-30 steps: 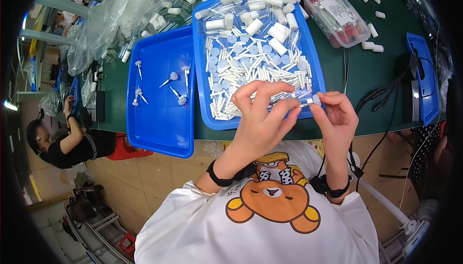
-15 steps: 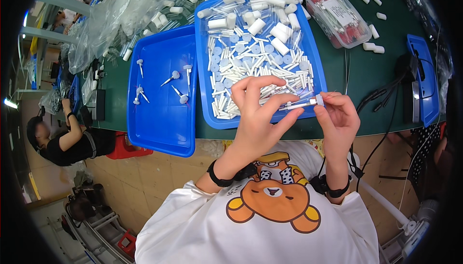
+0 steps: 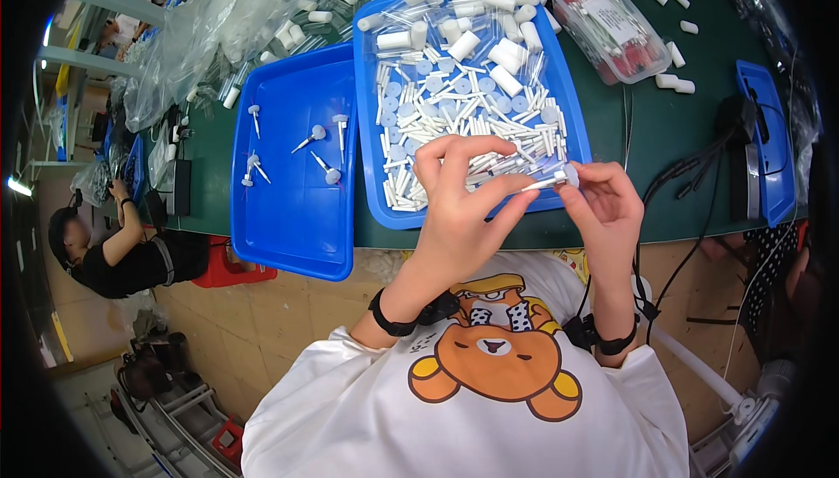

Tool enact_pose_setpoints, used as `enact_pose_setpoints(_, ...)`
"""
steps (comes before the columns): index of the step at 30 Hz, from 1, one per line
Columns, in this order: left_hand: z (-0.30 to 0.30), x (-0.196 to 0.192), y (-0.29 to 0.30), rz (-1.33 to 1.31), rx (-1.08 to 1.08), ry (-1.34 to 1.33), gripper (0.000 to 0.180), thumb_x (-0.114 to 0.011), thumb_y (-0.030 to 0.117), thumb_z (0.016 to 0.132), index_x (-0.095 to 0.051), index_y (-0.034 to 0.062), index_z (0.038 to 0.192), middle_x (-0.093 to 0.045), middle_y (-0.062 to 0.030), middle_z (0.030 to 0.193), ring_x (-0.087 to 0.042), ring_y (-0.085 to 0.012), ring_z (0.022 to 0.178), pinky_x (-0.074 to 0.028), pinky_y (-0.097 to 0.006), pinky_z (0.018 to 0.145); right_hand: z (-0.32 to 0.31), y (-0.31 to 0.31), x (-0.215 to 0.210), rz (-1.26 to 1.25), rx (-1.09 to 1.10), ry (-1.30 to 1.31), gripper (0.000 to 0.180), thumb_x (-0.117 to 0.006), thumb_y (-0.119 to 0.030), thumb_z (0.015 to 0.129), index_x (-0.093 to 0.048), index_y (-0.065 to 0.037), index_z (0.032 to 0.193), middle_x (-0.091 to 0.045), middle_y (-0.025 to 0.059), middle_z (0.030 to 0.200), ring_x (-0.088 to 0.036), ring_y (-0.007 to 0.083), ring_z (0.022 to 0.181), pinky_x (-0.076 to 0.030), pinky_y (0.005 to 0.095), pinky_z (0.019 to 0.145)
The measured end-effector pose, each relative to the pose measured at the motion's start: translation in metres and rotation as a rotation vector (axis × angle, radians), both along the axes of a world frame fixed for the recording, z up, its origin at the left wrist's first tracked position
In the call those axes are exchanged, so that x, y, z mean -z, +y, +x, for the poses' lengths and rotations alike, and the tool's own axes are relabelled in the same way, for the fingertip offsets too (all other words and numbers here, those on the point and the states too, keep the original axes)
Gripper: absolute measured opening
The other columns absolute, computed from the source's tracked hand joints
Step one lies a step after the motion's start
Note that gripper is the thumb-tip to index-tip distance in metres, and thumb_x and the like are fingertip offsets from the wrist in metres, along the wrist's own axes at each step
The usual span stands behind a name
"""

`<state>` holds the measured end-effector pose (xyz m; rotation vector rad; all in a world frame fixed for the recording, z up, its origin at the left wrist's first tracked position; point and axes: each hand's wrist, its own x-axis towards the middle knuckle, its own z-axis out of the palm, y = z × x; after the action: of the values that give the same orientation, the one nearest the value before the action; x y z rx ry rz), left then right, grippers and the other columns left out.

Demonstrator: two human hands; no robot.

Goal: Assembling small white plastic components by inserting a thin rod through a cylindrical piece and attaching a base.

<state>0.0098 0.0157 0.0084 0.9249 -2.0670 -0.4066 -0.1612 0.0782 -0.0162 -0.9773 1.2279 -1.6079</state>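
Over the near right corner of a blue tray (image 3: 371, 183), both my hands meet at one small part. My right hand (image 3: 605, 203) pinches the pale round disc (image 3: 572, 174) at its end between thumb and fingers. From that disc a thin white stick (image 3: 545, 183) runs left. My left hand (image 3: 463, 203) closes thumb and index finger around the stick's free tip; its other fingers are bent above. Beneath and beyond my hands, the tray holds short white tubes (image 3: 450, 124), pale discs (image 3: 462, 86) and thicker white cylinders (image 3: 463, 46).
A second blue tray (image 3: 293, 238) on the left holds several disc-and-stick pieces (image 3: 328, 168). A clear box (image 3: 609, 28) with red contents stands back right. Clear plastic bags (image 3: 236, 19) lie back left. Black cables (image 3: 690, 172) hang at right. A person (image 3: 122, 242) works far left.
Both hands have shifted slightly left and up. The disc in my right fingers has turned more face-on, and the stick sits lower between my left fingertips.
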Motion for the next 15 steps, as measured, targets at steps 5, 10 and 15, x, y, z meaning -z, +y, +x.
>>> enact_pose_setpoints(5,0.008,0.000,-0.001,0.043,0.058,-0.031,0.014,-0.079,0.011,0.072,-0.073,0.0111,0.084,-0.060,-0.0028,0.113,-0.042,-0.0284,0.110,-0.032,-0.039,0.094,0.001,0.000,0.001,-0.001,-0.036,0.060,0.031,-0.071,0.008,0.082,-0.057,0.004,0.109,-0.063,0.0111,0.106,-0.061,0.0151,0.099,-0.047,0.0293,0.092)
enact_pose_setpoints(10,0.026,0.001,-0.008,-0.006,-0.125,-0.055,0.011,-0.078,0.010,0.073,-0.074,0.0109,0.083,-0.061,-0.0039,0.112,-0.044,-0.0279,0.109,-0.034,-0.039,0.093,0.002,0.000,-0.010,0.031,-0.051,0.072,0.029,-0.066,0.007,0.085,-0.056,0.005,0.112,-0.065,0.0118,0.102,-0.062,0.0155,0.096,-0.048,0.0282,0.088)
enact_pose_setpoints(15,0.072,-0.001,-0.020,-0.014,-0.536,-0.066,0.007,-0.077,0.012,0.076,-0.074,0.0119,0.082,-0.061,-0.0056,0.111,-0.045,-0.0288,0.110,-0.035,-0.040,0.095,-0.007,0.001,-0.007,0.108,-0.027,0.118,0.026,-0.062,0.006,0.089,-0.055,0.006,0.114,-0.066,0.0118,0.099,-0.062,0.0152,0.094,-0.048,0.0273,0.087)
